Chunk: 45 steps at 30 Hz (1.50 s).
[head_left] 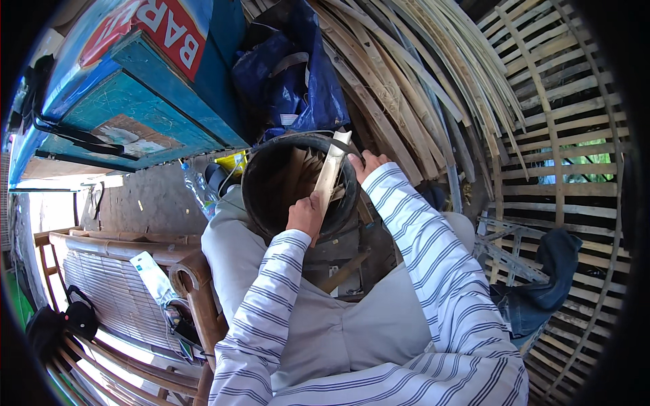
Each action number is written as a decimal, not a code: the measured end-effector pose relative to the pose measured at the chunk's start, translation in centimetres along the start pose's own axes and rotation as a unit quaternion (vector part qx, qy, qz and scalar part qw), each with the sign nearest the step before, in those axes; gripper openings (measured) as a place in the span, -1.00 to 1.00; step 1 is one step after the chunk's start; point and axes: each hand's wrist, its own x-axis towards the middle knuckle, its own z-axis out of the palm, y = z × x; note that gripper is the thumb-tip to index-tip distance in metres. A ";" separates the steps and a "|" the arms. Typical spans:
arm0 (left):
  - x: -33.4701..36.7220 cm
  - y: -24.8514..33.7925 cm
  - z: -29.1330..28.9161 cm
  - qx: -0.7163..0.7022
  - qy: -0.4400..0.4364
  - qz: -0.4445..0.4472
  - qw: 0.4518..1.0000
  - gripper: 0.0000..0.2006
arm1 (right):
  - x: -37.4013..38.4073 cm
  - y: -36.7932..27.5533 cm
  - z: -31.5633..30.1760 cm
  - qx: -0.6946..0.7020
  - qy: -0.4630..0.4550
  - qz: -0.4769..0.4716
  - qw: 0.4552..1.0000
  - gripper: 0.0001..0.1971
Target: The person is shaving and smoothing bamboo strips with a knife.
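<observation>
Between my knees stands a round black bucket with pale bamboo pieces inside. A split bamboo strip slants across the bucket's mouth, its upper end near the far rim. Closed around the lower part of this strip is my left hand. My right hand is at the bucket's right rim, beside the strip's upper end, with its fingers curled. A dark narrow edge shows by those fingertips; whether it is a tool or part of the rim, I cannot tell.
Behind the bucket sits a blue plastic bag. Long bamboo slats are stacked at the far right, near a slatted wall. A blue cabinet stands far left, a bamboo bench at left. A clear bottle lies left of the bucket.
</observation>
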 end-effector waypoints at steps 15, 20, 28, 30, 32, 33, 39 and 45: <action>-0.4 -0.6 0.2 -0.006 0.011 0.028 1.000 -0.44 | 0.7 1.2 -1.0 0.012 -0.003 -0.015 1.000 -0.35; -0.9 -0.1 -1.2 -0.060 -0.069 -0.074 0.993 -0.45 | -2.4 -1.0 -1.7 -0.087 -0.118 -0.110 0.983 -0.31; -1.5 2.3 -3.1 -0.087 -0.103 -0.120 0.984 -0.46 | -2.0 -0.7 -1.0 -0.069 -0.028 -0.152 0.986 -0.37; -1.3 1.1 -2.3 -0.068 -0.084 -0.100 0.989 -0.45 | -2.5 -1.2 -2.1 -0.069 -0.077 -0.134 0.986 -0.36; -0.9 0.8 -1.1 -0.005 -0.017 0.000 1.000 -0.46 | 0.7 1.0 -2.7 0.023 0.004 -0.020 1.000 -0.34; -0.6 0.6 -0.7 -0.007 -0.016 0.003 1.000 -0.46 | 0.6 1.3 -2.2 0.043 -0.028 0.016 0.999 -0.31; -1.2 1.1 -1.6 -0.038 -0.039 -0.040 0.998 -0.43 | -0.8 0.5 -1.0 -0.018 -0.035 -0.041 0.998 -0.34; -1.4 2.1 -2.0 -0.048 -0.070 -0.073 0.994 -0.43 | -0.7 -0.6 -2.1 -0.020 -0.059 -0.039 0.997 -0.32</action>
